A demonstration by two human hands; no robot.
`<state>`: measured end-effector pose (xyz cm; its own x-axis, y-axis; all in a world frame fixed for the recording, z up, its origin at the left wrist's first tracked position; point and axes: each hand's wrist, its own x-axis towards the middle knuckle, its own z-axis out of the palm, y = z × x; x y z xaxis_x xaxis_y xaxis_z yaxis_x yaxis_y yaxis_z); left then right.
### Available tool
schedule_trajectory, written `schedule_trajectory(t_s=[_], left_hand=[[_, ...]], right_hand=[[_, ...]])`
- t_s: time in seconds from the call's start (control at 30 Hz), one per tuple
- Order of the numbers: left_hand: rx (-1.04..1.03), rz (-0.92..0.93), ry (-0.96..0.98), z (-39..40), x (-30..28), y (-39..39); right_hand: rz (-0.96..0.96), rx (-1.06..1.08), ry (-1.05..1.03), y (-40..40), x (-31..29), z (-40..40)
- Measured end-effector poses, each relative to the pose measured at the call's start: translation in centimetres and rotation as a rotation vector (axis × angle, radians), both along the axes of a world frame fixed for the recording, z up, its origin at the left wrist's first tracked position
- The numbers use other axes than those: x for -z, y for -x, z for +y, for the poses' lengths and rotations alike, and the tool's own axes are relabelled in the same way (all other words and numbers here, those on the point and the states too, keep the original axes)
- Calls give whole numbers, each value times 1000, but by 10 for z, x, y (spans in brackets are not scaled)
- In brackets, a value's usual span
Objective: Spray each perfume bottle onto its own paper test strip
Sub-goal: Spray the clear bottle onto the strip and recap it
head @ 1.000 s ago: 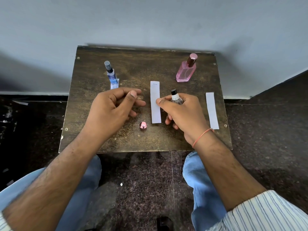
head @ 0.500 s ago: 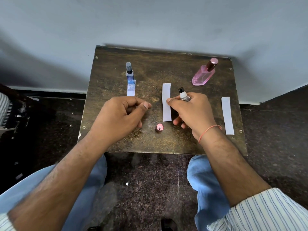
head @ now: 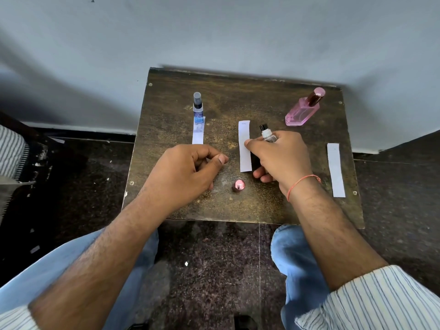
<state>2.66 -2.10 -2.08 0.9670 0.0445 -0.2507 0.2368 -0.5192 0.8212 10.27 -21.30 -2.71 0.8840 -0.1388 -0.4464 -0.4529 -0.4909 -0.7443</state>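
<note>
My right hand [head: 279, 158] grips a small clear spray bottle [head: 267, 133] with a black nozzle, just right of the middle paper strip [head: 244, 148]; its index fingertip touches that strip's right edge. My left hand [head: 188, 172] hovers curled, holding nothing, left of the strip. A pink cap [head: 238, 185] lies on the table below the strip. A blue bottle [head: 197, 108] stands at the back left on the top end of the left strip [head: 198, 134]. A pink bottle [head: 303, 109] stands at the back right. The right strip [head: 335, 170] lies alone near the table's right edge.
The small dark wooden table [head: 171, 110] stands against a grey wall. My knees in blue jeans sit below its front edge, over a dark speckled floor. A striped fabric object [head: 10, 151] is at the far left.
The view shifted left, so the table sits further right in frame. Both hands keep nearly the same pose; the right hand still holds the clear bottle beside the middle strip.
</note>
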Motion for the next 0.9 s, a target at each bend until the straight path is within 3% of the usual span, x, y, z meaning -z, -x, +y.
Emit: schedule_trajectory(t_s=[0.5,0.73,0.9], left_hand=[[39,-22,59,-1,6,1],[51,-36,47,-2,6,1],[260,-71,15,-2,0,3]], right_hand=[[-42,-52,107,2,-2,0],[-46,-35,49,1,1,-3],[-80,-28,-11,3,0,-7]])
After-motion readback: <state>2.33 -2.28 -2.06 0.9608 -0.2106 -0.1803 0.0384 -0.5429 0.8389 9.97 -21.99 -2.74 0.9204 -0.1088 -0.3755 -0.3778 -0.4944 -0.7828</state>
